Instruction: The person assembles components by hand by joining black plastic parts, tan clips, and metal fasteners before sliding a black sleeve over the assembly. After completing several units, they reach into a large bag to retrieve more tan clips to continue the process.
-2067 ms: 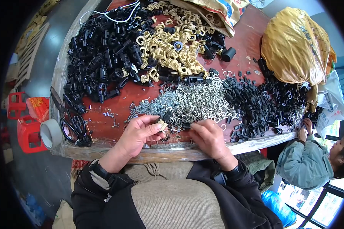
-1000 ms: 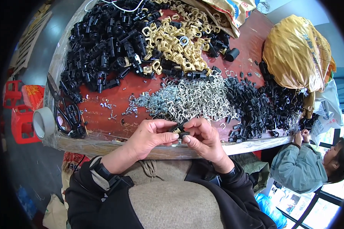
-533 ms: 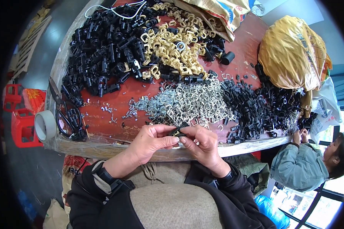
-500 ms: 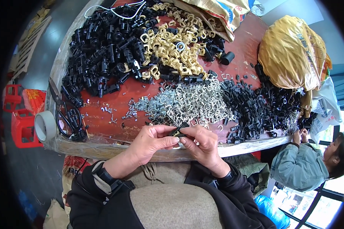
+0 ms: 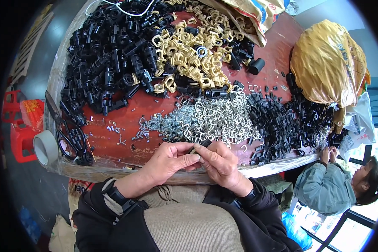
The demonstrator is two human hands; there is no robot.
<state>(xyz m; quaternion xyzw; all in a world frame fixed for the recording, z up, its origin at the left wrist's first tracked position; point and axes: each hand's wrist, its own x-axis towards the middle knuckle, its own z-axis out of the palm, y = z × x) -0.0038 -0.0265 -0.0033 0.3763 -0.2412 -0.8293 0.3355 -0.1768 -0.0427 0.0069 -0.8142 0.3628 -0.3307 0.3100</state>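
Note:
Near the table's front edge, both hands meet around a small black plastic part (image 5: 204,144). My left hand (image 5: 169,163) pinches it from one side, thumb along the near side. My right hand (image 5: 221,164) closes on its other end, fingers curled, so much of the part is hidden. Just beyond my fingers lie bent silvery metal hooks (image 5: 222,115) and, to their left, a heap of small grey screws (image 5: 168,122). Small black plastic pieces (image 5: 273,126) are heaped to the right.
Farther back are black cylindrical housings (image 5: 113,54) and beige plastic clips (image 5: 189,54). Scissors (image 5: 56,111) and a tape roll (image 5: 46,148) sit at the left edge. A yellow sack (image 5: 323,63) stands at the right, near a co-worker (image 5: 329,185) handling small parts.
The black part has turned between my fingers, and my right index finger now lies over it. The view has shifted slightly.

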